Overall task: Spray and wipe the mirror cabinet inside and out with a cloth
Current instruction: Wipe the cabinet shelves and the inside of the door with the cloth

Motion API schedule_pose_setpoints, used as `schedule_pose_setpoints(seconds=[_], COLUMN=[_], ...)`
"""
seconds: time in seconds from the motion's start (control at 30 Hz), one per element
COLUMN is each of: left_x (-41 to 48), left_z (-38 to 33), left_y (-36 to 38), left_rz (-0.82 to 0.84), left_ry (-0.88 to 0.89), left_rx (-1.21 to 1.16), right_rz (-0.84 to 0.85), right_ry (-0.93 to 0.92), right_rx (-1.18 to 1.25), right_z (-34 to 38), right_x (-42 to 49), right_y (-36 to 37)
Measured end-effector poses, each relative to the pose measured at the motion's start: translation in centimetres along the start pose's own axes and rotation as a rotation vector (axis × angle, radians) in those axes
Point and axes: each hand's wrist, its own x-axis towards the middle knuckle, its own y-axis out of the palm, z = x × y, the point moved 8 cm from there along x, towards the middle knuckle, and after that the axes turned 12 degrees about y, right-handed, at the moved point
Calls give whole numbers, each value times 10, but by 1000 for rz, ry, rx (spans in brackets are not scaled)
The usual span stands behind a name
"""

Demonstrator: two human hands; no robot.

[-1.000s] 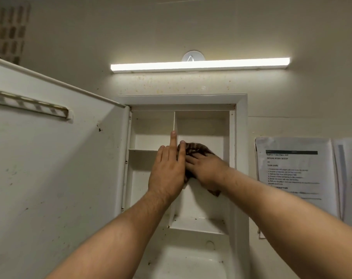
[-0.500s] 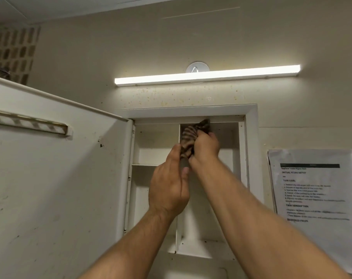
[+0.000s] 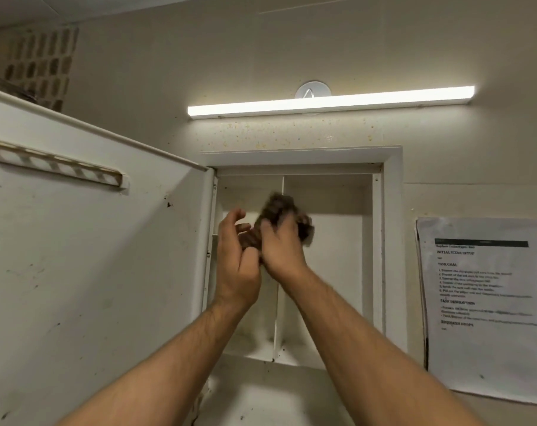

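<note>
The white wall cabinet [image 3: 390, 241] stands open, with a vertical divider [image 3: 280, 305] down its middle. Its door [image 3: 85, 256] swings out to the left, inner face toward me. A dark brown cloth [image 3: 278, 207], blurred by motion, sits bunched in front of the divider's upper part. My right hand [image 3: 281, 250] grips the cloth from the right. My left hand [image 3: 238, 259] is beside it on the left, fingers curled against the cloth's lower part. No spray bottle is in view.
A lit tube lamp [image 3: 330, 103] runs along the wall above the cabinet. Printed sheets [image 3: 485, 302] hang on the wall to the right. A striped strip [image 3: 55, 164] is fixed high on the door's inner face. A pale ledge [image 3: 270, 401] lies below the cabinet.
The cloth went up to the top of the divider and has come back down to mid-height. My left hand has risen and closed in on the cloth. The camera tilted upward.
</note>
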Motion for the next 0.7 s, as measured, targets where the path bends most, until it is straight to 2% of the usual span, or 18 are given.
schedule_pose_setpoints(seconds=[0.1,0.17,0.23,0.33,0.4,0.47,0.5,0.53,0.67,0.7], left_x=[-10,-9,-7,-3,-6,-13,-17,-22,-31,-32], left_z=[2,-1,-7,-14,-17,-16,-14,-12,-1,2], left_y=[-12,-8,-1,1,-1,1,3,5,9,7], left_rz=[0,4,-13,-27,6,69,88,92,52,46], left_ry=[28,67,91,111,116,124,118,99,19,15], left_rx=[103,141,97,73,112,154,168,170,107,98], right_rz=[136,45,-89,-147,-24,214,274,262,-82,-125], right_ry=[84,38,-37,-29,28,129,186,190,15,20], right_rx=[-276,-324,-256,-208,-260,-574,-644,-628,-299,-217], right_z=[-17,19,53,29,-24,-71,-81,-79,-20,-22], right_x=[-4,14,26,-1,-34,-62,-63,-54,-16,-14], right_y=[-2,-10,-19,-9,5,19,18,14,-1,1])
